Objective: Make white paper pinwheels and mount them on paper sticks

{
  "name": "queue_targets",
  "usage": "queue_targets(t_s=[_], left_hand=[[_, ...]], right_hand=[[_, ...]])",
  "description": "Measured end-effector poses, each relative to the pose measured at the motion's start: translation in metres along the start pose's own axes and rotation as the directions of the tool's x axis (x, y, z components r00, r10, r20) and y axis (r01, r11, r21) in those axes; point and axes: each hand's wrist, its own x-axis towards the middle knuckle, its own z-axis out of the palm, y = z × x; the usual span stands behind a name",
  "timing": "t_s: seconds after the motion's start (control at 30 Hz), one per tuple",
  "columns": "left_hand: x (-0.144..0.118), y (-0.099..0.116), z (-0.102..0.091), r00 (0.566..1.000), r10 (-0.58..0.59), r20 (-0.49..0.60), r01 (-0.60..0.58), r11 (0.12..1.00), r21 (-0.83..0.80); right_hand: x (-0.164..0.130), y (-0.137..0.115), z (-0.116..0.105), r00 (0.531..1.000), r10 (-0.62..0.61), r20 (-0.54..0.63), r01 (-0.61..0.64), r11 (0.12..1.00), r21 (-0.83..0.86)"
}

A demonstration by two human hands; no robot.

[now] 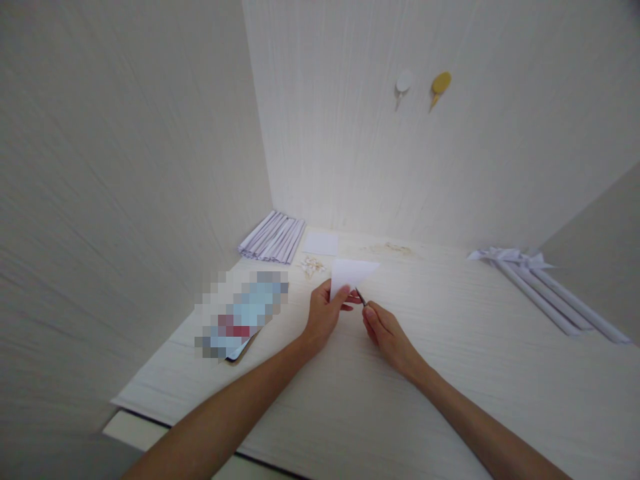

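L hand (324, 312) pinches white paper sheet (351, 274); R hand (384, 329) pinches thin tool (361, 297) at its edge.

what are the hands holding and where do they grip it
The left hand pinches a white folded paper at its lower left edge. The right hand grips a small thin tool by its lower end.

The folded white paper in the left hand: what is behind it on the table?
Behind the folded white paper held by the left hand lie a small white square sheet and a heap of tiny pale bits. The table strip directly under it is hidden.
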Motion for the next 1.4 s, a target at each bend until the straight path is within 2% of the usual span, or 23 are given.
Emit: queue_targets(t_s=[0.23, 0.37, 0.53, 0.77, 0.87, 0.97, 1.1, 1.2, 1.3, 1.4], left_hand=[[0.004, 0.0, -0.003, 0.997, -0.03, -0.067, 0.026, 0.998, -0.063], [0.005, 0.0, -0.004, 0.996, -0.076, -0.052, 0.071, 0.992, -0.101], [0.004, 0.0, -0.003, 0.994, -0.105, -0.018, 0.102, 0.989, -0.107], [0.004, -0.001, -0.003, 0.997, -0.078, 0.014, 0.079, 0.993, -0.083], [0.004, -0.001, -0.003, 0.997, -0.074, 0.023, 0.075, 0.996, -0.057], [0.003, -0.001, -0.002, 0.996, -0.067, 0.057, 0.068, 0.997, -0.019], [0.001, -0.001, -0.001, 0.991, -0.025, 0.128, 0.019, 0.999, 0.051], [-0.001, -0.002, 0.001, 0.981, -0.003, 0.195, -0.022, 0.992, 0.124], [-0.003, -0.004, 0.002, 0.957, -0.05, 0.285, -0.006, 0.982, 0.191], [-0.004, -0.005, 0.003, 0.924, -0.131, 0.359, 0.069, 0.981, 0.18]], right_hand=[[-0.001, -0.003, -0.001, 0.999, -0.004, -0.032, 0.003, 1.0, -0.02], [-0.001, -0.001, -0.002, 0.999, 0.032, -0.039, -0.026, 0.988, 0.15], [0.0, 0.001, -0.002, 0.995, 0.094, -0.031, -0.076, 0.925, 0.373], [0.003, 0.003, -0.003, 0.991, 0.104, -0.086, -0.048, 0.867, 0.495], [0.006, 0.002, -0.003, 0.986, 0.108, -0.124, -0.015, 0.812, 0.584], [0.008, 0.0, -0.003, 0.983, 0.127, -0.132, -0.01, 0.756, 0.655], [0.008, 0.0, -0.004, 0.984, 0.151, -0.092, -0.053, 0.747, 0.663], [0.008, -0.001, -0.005, 0.977, 0.187, -0.106, -0.061, 0.716, 0.695], [0.009, -0.001, -0.006, 0.957, 0.253, -0.142, -0.062, 0.658, 0.751], [0.01, -0.002, -0.007, 0.948, 0.275, -0.158, -0.054, 0.63, 0.775]])
